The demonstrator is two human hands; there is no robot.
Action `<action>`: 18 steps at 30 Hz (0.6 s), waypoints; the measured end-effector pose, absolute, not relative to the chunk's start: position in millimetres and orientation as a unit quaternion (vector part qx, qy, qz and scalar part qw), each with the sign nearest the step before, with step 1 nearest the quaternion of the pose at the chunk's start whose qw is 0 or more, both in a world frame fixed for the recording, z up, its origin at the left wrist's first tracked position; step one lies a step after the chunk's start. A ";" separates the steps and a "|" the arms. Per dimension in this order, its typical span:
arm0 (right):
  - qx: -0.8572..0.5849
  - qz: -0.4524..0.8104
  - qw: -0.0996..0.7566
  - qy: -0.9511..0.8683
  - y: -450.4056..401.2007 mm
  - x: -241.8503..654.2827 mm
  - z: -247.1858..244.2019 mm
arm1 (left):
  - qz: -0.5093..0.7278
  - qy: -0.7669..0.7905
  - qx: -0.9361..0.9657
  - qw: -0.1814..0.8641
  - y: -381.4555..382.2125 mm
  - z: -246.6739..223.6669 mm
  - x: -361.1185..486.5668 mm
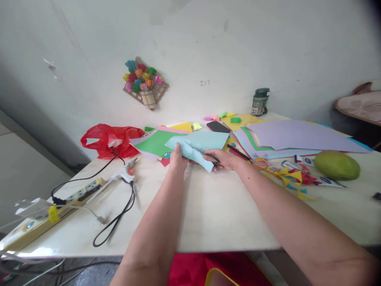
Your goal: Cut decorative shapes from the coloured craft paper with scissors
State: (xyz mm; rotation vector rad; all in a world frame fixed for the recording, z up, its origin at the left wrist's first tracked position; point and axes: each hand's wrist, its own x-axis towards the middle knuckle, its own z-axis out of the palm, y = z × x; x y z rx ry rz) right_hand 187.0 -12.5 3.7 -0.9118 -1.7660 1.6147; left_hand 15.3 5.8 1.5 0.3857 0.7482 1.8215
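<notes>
My left hand (pixel 177 159) pinches the left part of a light blue sheet of paper (pixel 205 140), thumb on top. Faint drawn outlines show on the sheet near my thumb. In my right hand (pixel 224 159) are scissors (pixel 212 158) with black handles. Their blades point left and lie in a cut in the paper, so a strip hangs down toward me. Behind the sheet lies green paper (pixel 154 143). A small multicoloured paper piece (pixel 166 156) sits just left of my left hand.
At left are a red plastic bag (pixel 108 139), a glue gun (pixel 126 172) with its cord and a power strip (pixel 86 190). On the right lie stacked coloured sheets (pixel 291 135), paper scraps (pixel 290 176), glue tubes (pixel 329 182) and a green mango-like fruit (pixel 337 165). A bottle (pixel 260 102) stands behind.
</notes>
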 end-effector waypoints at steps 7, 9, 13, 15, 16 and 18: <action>-0.341 0.598 0.287 -0.666 -9.2 189.1 0.6 | 0.761 0.321 0.169 0.539 6.7 1.3 16.8; -0.344 0.594 0.292 -0.666 -8.5 189.3 -0.1 | 0.758 0.320 0.172 0.542 6.5 1.3 17.8; -0.362 0.590 0.303 -0.655 -7.6 189.2 -0.6 | 0.751 0.319 0.178 0.550 5.4 1.6 20.5; -0.365 0.584 0.310 -0.656 -8.2 189.3 0.1 | 0.749 0.321 0.174 0.553 4.7 2.3 21.6; -0.364 0.578 0.312 -0.660 -8.8 189.4 0.7 | 0.749 0.321 0.172 0.553 4.4 2.9 22.1; -0.357 0.565 0.315 -0.674 -10.6 189.5 2.1 | 0.752 0.323 0.164 0.551 3.4 4.6 22.6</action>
